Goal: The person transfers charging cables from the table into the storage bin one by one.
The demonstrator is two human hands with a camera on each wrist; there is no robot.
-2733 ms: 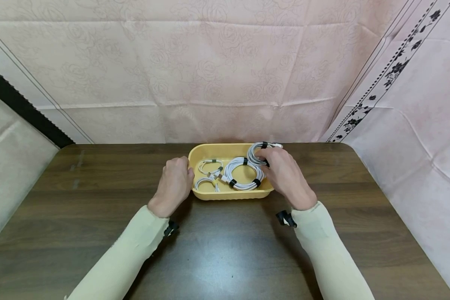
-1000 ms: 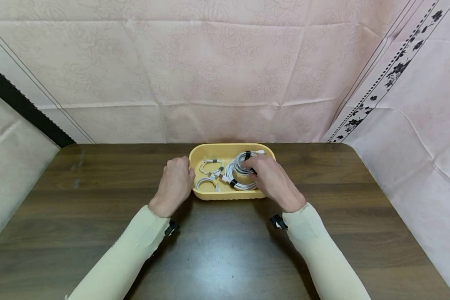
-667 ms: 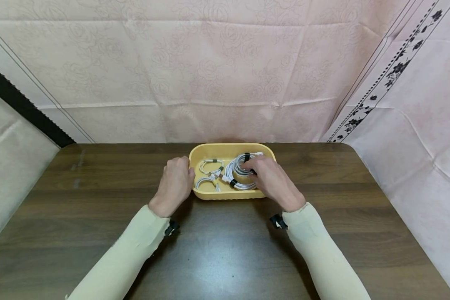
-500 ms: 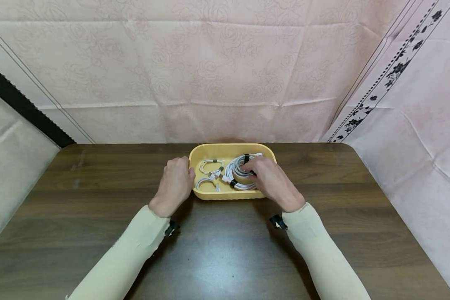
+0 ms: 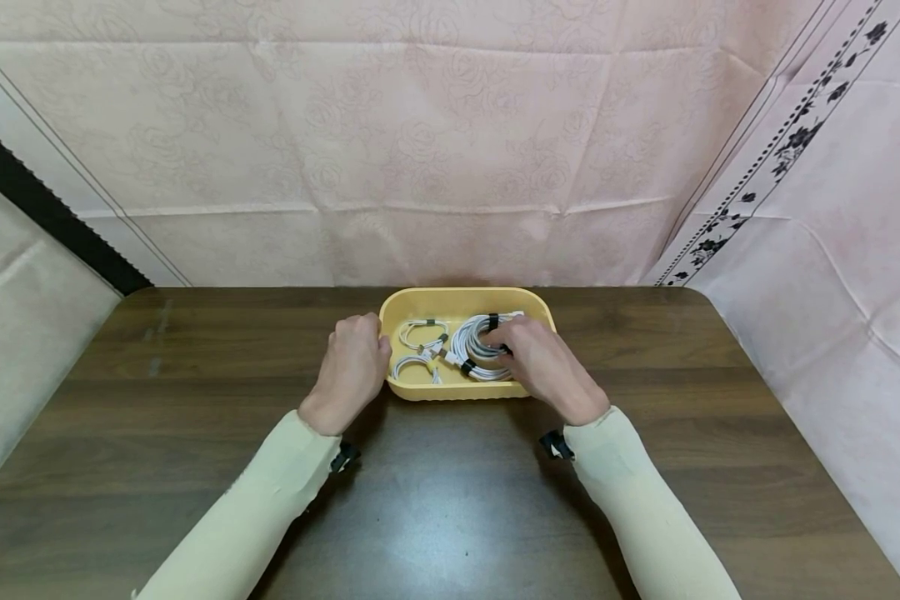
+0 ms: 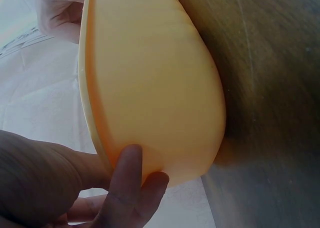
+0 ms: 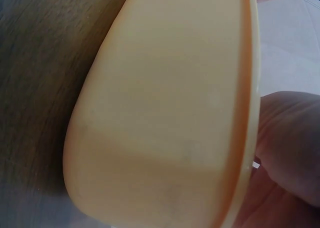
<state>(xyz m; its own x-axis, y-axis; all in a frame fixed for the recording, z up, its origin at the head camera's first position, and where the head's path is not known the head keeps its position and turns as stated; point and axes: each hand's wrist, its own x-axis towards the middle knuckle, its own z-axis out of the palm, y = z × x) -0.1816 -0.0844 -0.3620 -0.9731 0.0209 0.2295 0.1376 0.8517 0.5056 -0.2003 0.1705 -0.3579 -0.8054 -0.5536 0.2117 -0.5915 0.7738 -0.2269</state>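
A yellow plastic tray (image 5: 457,392) stands at the table's far edge. My left hand (image 5: 351,367) grips its left end; in the left wrist view fingertips (image 6: 127,163) press the outer wall. Inside the tray's right half, my right hand (image 5: 543,362) holds a coiled grey cable (image 5: 482,323) with black straps. That coil lies over a larger coiled white cable (image 5: 487,375), also strapped in black. My right fingertips are partly hidden behind the hand and, in the right wrist view, behind the tray wall (image 7: 165,88). Two small white cable coils (image 5: 412,362) lie on the left.
The dark wooden table (image 5: 435,500) stretches toward me and to both sides. Pale patterned cloth (image 5: 435,167) hangs right behind the tray, with more cloth on the left and right sides.
My right hand has moved left with the grey cable coil, from the tray's right rim onto the white coil. Lately the grey coil has tipped down flatter. My left hand has stayed put.
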